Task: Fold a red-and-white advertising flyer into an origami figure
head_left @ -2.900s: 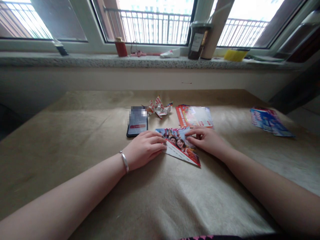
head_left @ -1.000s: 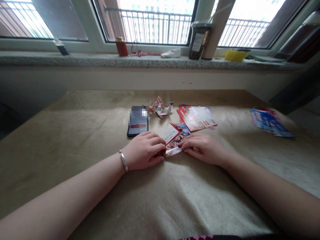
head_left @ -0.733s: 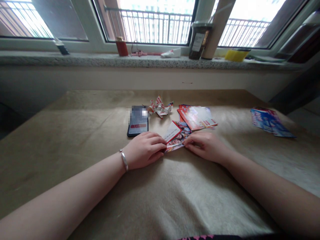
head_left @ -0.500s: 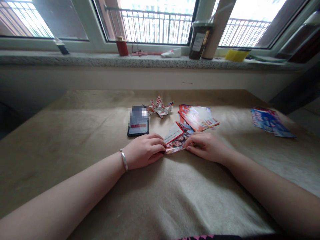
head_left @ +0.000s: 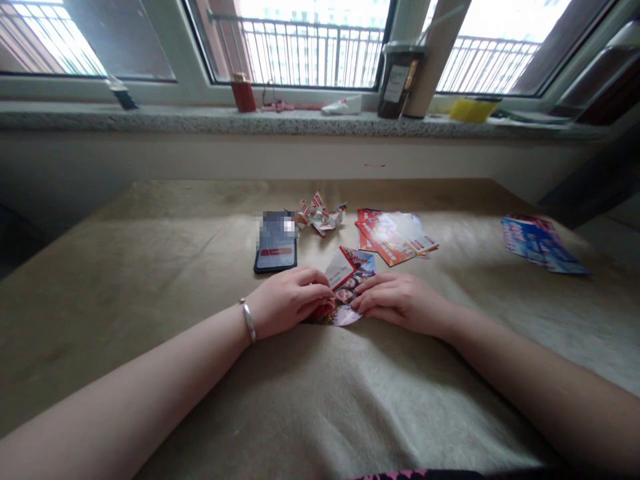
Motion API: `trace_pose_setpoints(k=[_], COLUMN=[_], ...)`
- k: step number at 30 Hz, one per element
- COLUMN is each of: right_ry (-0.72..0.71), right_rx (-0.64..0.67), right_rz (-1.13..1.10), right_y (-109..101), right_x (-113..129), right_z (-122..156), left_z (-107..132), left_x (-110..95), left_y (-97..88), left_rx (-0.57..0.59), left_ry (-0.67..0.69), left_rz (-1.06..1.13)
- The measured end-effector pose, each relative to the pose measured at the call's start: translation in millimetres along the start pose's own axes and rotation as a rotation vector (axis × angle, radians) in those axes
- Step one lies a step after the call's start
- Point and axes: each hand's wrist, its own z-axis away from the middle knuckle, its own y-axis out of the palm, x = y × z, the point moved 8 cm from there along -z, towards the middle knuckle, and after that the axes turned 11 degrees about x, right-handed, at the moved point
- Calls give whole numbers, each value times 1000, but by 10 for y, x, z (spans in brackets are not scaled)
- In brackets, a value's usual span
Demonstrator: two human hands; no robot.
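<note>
The folded sheet [head_left: 345, 298] lies between my hands, its visible part slanting from near left to far right. My left hand [head_left: 290, 300] covers its left end, my right hand [head_left: 406, 303] touches its right side; whether either pinches, I cannot tell.

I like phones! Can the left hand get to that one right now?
Probably yes: the left hand is close to the phone, nothing seen between them, but it's touching the printed paper.
</note>
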Motion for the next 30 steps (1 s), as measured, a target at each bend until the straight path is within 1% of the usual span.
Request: trace_pose_setpoints(k=[3,5,8,11,13,15,19,22,26,28,30], right_ry=[-61,-94,-95,-73,-56,-26,41,76,124,145,181], right_rx=[-31,-48,-39,-13,-11,-9,-6,21,54,58,49], right_rz=[146,241,340,395,406,395,370,380,397,368,291], right_y=[-35,-54,-51,-29,-26,-29,-49,-57,-65,-70,-80], right_x=[69,111,140,149,144,113,41,25,16,-5,-57], right_z=[20,39,53,48,43,40,47,50,55,63,78], left_z=[-11,-16,-19,-29,-34,-30,-11,-4,-6,-7,-6], left_x=[61,83,92,58,31,17,28,34,-15,-42,-59], left_y=[8,2,-12,27,74,96,91,77,58,53,44], left_rx=[-19,-33,-59,-26,21,41,32,22,21,27,25], left_ry=[-22,-32,-37,-11,10,24,36,44,80,93,99], left_rz=[160,212,228,198,153,103,35,-1,-81,-111,-127])
